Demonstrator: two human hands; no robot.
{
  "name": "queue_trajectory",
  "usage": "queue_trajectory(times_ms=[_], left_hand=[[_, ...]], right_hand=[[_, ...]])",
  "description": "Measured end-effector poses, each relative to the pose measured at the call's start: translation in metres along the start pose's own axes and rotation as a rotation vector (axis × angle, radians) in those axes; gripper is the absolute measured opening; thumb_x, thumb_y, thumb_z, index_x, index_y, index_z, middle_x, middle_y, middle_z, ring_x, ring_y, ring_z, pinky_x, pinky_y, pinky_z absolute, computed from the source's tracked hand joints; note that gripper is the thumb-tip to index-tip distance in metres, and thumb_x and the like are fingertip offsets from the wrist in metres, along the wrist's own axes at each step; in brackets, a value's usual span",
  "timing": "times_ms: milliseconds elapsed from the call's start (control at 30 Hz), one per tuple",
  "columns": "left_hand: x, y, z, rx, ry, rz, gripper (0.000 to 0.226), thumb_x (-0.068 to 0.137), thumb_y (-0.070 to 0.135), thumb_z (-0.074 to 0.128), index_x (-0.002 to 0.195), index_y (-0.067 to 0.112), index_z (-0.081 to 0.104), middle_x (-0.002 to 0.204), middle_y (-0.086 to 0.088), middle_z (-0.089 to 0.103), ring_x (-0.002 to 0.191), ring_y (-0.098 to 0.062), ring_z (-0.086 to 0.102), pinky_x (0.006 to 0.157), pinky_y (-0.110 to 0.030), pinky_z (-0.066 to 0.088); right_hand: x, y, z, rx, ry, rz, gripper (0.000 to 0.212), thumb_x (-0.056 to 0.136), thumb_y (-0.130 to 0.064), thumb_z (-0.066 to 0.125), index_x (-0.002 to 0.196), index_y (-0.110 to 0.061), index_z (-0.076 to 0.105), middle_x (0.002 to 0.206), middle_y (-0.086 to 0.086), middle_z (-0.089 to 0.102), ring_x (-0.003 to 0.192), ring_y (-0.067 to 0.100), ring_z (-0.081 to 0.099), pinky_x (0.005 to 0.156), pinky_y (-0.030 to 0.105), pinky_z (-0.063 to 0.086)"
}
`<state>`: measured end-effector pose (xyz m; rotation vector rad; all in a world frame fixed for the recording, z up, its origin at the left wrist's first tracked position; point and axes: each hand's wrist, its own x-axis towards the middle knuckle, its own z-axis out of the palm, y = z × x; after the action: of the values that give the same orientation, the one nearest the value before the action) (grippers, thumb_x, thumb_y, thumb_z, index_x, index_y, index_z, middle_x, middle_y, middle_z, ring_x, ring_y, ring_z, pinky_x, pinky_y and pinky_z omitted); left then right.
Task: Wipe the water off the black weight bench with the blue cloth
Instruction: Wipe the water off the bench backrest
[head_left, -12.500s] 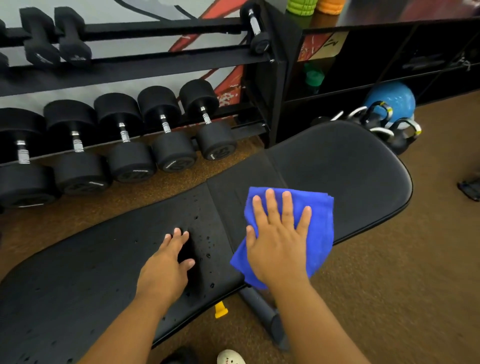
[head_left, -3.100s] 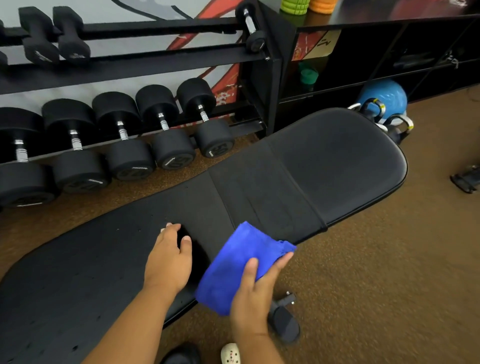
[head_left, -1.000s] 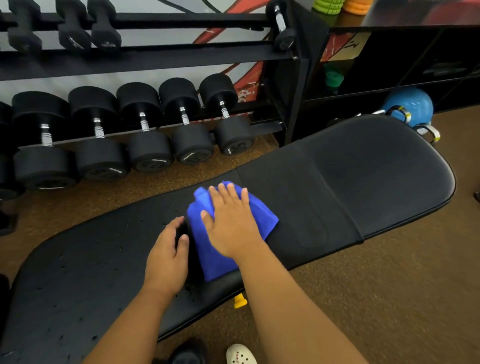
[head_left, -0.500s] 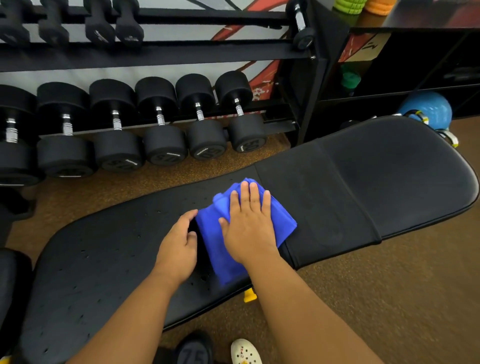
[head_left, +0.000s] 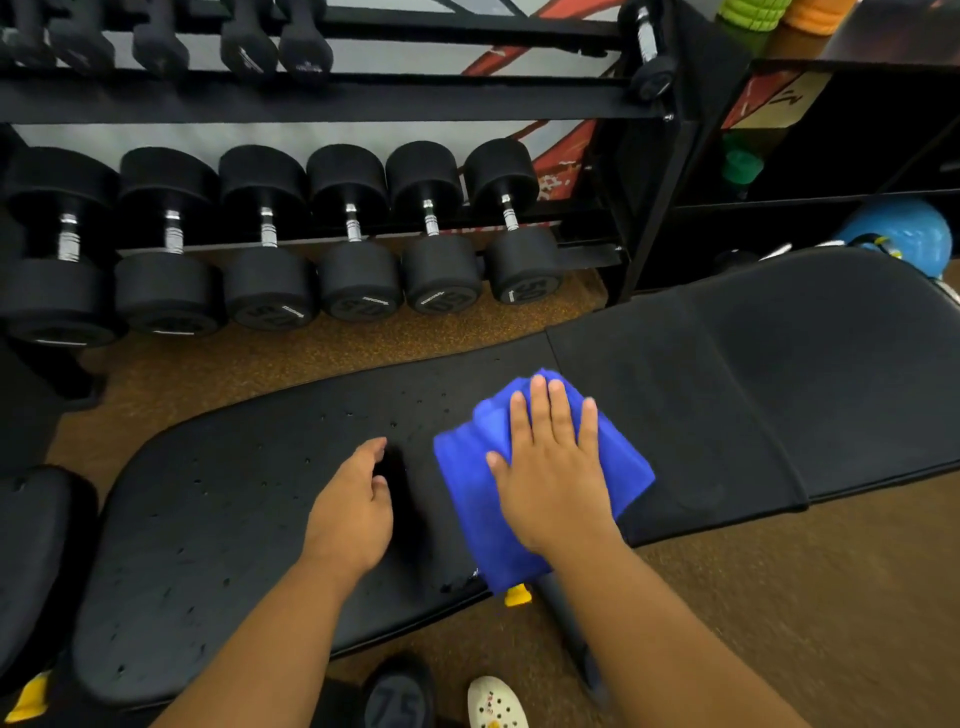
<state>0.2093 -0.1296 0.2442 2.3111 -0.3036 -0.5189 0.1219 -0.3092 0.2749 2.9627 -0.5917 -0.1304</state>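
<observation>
Black weight bench (head_left: 779, 395) under blue cloth (head_left: 467, 499)

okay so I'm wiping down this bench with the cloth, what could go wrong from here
Droplets cover the bench left of the cloth, and some lie around the left hand planted there, so that patch could get skipped or smeared. The cloth hangs over the near edge, so a stroke toward you might drag it off onto the floor. If the cloth is soaked, it may only spread the water.

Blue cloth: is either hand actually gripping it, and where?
Neither. The right hand presses flat, fingers spread, on the middle of the blue cloth; the left hand rests empty on the black padded weight bench.
</observation>
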Motion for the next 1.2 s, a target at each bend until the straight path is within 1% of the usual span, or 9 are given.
queue_trajectory(times_ms=[100, 233, 333, 433, 567, 767, 867, 1000, 1200], left_hand=[[0.006, 0.002, 0.000, -0.024, 0.012, -0.032, 0.048, 0.097, 0.007, 0.037, 0.143, 0.021, 0.038, 0.142, 0.002, 0.049, 0.128, -0.017, 0.047, 0.103, -0.027, 0.035], [0.006, -0.001, -0.002, -0.064, 0.007, -0.045, 0.049, 0.097, 0.004, 0.035, 0.142, 0.021, 0.039, 0.141, 0.003, 0.050, 0.128, -0.016, 0.047, 0.103, -0.024, 0.032], [0.001, -0.005, -0.002, -0.066, -0.013, -0.009, 0.050, 0.097, 0.004, 0.035, 0.143, 0.023, 0.038, 0.143, 0.004, 0.048, 0.131, -0.014, 0.044, 0.103, -0.022, 0.030], [-0.006, -0.010, -0.006, -0.057, -0.034, 0.026, 0.051, 0.097, 0.006, 0.037, 0.143, 0.029, 0.037, 0.146, 0.005, 0.044, 0.132, -0.016, 0.043, 0.101, -0.021, 0.031], [-0.015, -0.019, -0.014, -0.063, 0.040, 0.031, 0.050, 0.098, 0.006, 0.037, 0.142, 0.030, 0.038, 0.149, 0.004, 0.038, 0.136, -0.016, 0.037, 0.111, -0.031, 0.031], [-0.023, -0.023, -0.021, -0.061, 0.133, -0.013, 0.047, 0.098, 0.008, 0.036, 0.142, 0.026, 0.040, 0.147, 0.003, 0.041, 0.134, -0.017, 0.040, 0.108, -0.032, 0.033], [-0.025, -0.025, -0.024, -0.079, 0.128, -0.019, 0.047, 0.099, 0.009, 0.036, 0.142, 0.027, 0.040, 0.147, 0.003, 0.042, 0.135, -0.015, 0.039, 0.108, -0.031, 0.032], [-0.024, -0.029, -0.027, -0.095, 0.107, -0.062, 0.046, 0.100, 0.012, 0.036, 0.142, 0.031, 0.039, 0.147, 0.001, 0.042, 0.133, -0.018, 0.041, 0.106, -0.033, 0.035], [-0.024, -0.034, -0.026, -0.121, 0.085, -0.074, 0.046, 0.100, 0.012, 0.036, 0.142, 0.032, 0.038, 0.146, 0.002, 0.043, 0.132, -0.018, 0.042, 0.100, -0.026, 0.034]], right_hand=[[0.032, -0.015, -0.002, -0.026, -0.057, -0.026, 0.080, 0.097, -0.058, 0.022, 0.154, -0.006, -0.001, 0.161, 0.020, -0.010, 0.148, 0.035, -0.014, 0.116, 0.056, -0.013], [0.015, -0.029, 0.005, 0.017, -0.065, -0.223, 0.087, 0.094, -0.064, 0.026, 0.155, -0.009, -0.002, 0.161, 0.016, -0.014, 0.147, 0.031, -0.018, 0.117, 0.052, -0.015], [-0.014, -0.017, 0.013, 0.026, -0.046, -0.324, 0.087, 0.090, -0.066, 0.027, 0.155, -0.010, 0.013, 0.163, 0.014, 0.002, 0.150, 0.029, -0.005, 0.117, 0.049, -0.008], [-0.019, 0.001, 0.011, -0.030, 0.022, -0.199, 0.086, 0.086, -0.067, 0.026, 0.148, -0.008, 0.037, 0.157, 0.015, 0.028, 0.147, 0.030, 0.019, 0.116, 0.056, 0.005], [-0.004, -0.016, 0.005, -0.055, -0.012, -0.009, 0.092, 0.087, -0.068, 0.019, 0.153, -0.005, 0.011, 0.161, 0.020, 0.003, 0.149, 0.033, -0.007, 0.114, 0.060, -0.013], [-0.035, -0.076, 0.021, 0.040, -0.071, -0.228, 0.095, 0.092, -0.070, 0.023, 0.152, -0.005, -0.013, 0.157, 0.020, -0.022, 0.144, 0.034, -0.026, 0.114, 0.054, -0.017], [-0.060, -0.070, 0.031, 0.029, -0.087, -0.302, 0.091, 0.091, -0.069, 0.026, 0.153, -0.005, 0.006, 0.161, 0.019, 0.001, 0.149, 0.032, -0.012, 0.118, 0.053, -0.007], [-0.069, -0.029, 0.026, 0.056, 0.018, -0.196, 0.087, 0.088, -0.065, 0.031, 0.149, -0.003, 0.031, 0.157, 0.019, 0.025, 0.147, 0.032, 0.020, 0.117, 0.054, 0.011], [-0.004, -0.006, 0.008, 0.002, 0.059, 0.032, 0.088, 0.087, -0.063, 0.026, 0.148, 0.000, 0.030, 0.157, 0.023, 0.022, 0.147, 0.037, 0.016, 0.117, 0.057, 0.007]])
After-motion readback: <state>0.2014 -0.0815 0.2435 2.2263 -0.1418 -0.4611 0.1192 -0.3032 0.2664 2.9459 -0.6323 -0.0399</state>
